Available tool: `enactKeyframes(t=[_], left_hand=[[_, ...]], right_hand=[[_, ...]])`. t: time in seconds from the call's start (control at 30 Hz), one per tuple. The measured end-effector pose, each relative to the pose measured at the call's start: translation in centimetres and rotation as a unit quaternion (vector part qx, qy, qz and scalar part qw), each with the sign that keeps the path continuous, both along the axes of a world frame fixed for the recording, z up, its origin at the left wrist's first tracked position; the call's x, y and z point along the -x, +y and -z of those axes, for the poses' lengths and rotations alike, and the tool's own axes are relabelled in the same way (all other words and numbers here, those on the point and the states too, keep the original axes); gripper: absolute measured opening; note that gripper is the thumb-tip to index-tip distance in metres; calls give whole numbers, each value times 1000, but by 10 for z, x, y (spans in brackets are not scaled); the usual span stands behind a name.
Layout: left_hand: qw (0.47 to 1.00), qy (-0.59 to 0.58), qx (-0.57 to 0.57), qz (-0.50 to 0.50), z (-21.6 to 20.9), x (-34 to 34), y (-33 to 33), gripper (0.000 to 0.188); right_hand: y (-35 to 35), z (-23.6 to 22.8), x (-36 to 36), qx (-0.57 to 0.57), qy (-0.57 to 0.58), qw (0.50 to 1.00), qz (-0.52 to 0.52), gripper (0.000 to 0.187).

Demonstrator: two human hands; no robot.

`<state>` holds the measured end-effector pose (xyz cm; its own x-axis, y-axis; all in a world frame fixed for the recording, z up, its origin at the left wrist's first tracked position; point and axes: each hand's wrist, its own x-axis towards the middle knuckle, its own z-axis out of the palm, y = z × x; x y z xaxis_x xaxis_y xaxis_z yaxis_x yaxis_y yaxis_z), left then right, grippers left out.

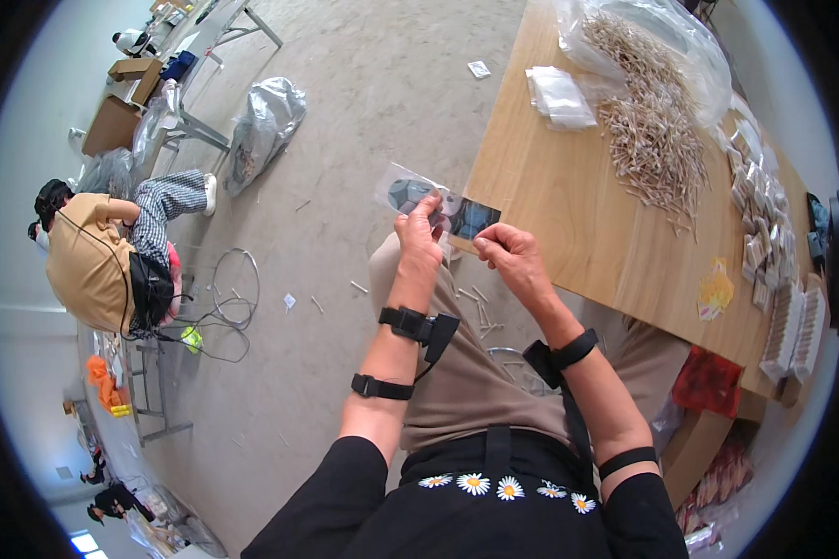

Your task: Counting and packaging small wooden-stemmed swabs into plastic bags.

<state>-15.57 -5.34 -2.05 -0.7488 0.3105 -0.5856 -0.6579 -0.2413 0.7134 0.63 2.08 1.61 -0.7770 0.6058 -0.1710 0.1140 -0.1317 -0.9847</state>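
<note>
My left hand (419, 231) is closed on a clear plastic packet (390, 193) printed with a grey ball, thumb on top. A dark bluish printed card (475, 218) sticks out on its right side, over the table's near left corner. Whether the card lies inside the packet or is joined to it, I cannot tell. My right hand (517, 265) is closed in a pinch at the card's lower right corner. Both hands are close together above my lap. On the wooden table (550, 196), a large heap of thin pale sticks, apparently cotton swabs (653, 130), spills from a clear bag (704, 56).
Flat clear bags (561, 98) lie beside the heap. Small filled packets (764, 214), white boxes (792, 326) and a yellow cutout (715, 291) line the table's right side. A red bag (707, 382) hangs below. Left, a seated person (93, 261), cables (238, 289) and a grey sack (266, 126).
</note>
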Motion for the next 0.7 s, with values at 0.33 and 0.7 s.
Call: enactKeyframes(t=[0.33, 0.7], left_hand=[[995, 53, -75, -42, 15, -28, 5, 18], [948, 288, 108, 80, -55, -101, -64, 26]], right_hand=[[5, -2, 2, -26, -35, 999, 6, 16], [195, -28, -57, -604, -384, 662, 221, 19]])
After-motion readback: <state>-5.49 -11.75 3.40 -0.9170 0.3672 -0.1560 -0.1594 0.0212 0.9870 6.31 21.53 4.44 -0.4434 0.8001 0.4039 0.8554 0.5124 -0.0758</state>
